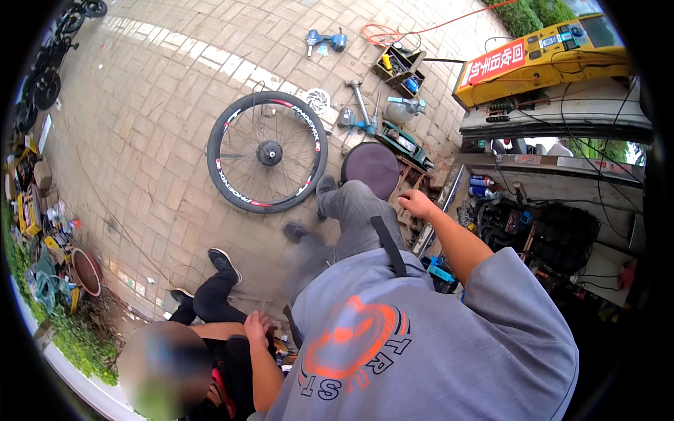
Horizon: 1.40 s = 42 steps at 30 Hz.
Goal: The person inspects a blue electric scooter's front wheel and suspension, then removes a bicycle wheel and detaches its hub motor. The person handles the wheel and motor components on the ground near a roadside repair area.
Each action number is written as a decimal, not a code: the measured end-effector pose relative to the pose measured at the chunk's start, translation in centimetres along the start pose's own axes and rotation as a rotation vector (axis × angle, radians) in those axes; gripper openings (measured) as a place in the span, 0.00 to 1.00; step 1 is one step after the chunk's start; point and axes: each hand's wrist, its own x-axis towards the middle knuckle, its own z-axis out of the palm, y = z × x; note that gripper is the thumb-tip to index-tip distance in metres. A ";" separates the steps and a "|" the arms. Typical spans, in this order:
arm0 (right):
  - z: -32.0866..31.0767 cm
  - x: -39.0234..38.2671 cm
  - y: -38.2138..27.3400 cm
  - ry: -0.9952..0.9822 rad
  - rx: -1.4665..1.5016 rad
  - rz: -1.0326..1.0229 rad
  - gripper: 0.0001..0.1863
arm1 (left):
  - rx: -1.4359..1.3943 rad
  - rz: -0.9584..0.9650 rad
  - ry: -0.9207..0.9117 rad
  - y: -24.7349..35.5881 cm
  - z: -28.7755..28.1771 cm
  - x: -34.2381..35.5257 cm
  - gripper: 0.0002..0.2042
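Reaching forward over the raised knee, the right hand (pixel 415 203) hangs with fingers curled loosely downward, gripping nothing, just beside the round dark stool (pixel 371 168) and the edge of the cluttered repair cart (pixel 533 179). The left hand (pixel 255 328) rests low at the person's side, fingers loosely bent and empty, close to a second person in black (pixel 210 309) sitting on the brick paving (pixel 140 105). Ahead of the grey-trousered leg (pixel 351 210) a bicycle wheel (pixel 267 152) lies flat on the bricks. Beyond it lie a brake disc (pixel 317 100), a hammer (pixel 359 98) and an open toolbox (pixel 400 64).
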 end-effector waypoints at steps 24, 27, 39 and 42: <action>-5.3 9.0 -12.6 -0.131 -0.439 -0.336 0.18 | -0.306 -0.102 0.131 -7.8 6.7 1.7 0.20; -5.2 14.9 -13.1 -0.215 -0.512 -0.416 0.17 | -0.346 -0.097 0.190 -5.9 10.3 2.2 0.20; 5.2 46.0 -13.8 -0.107 -0.536 -0.488 0.18 | -0.019 0.110 0.473 -6.0 22.6 25.0 0.15; 9.2 55.7 -14.2 0.066 -0.411 -0.455 0.23 | -0.185 0.163 0.571 -3.1 24.2 35.2 0.19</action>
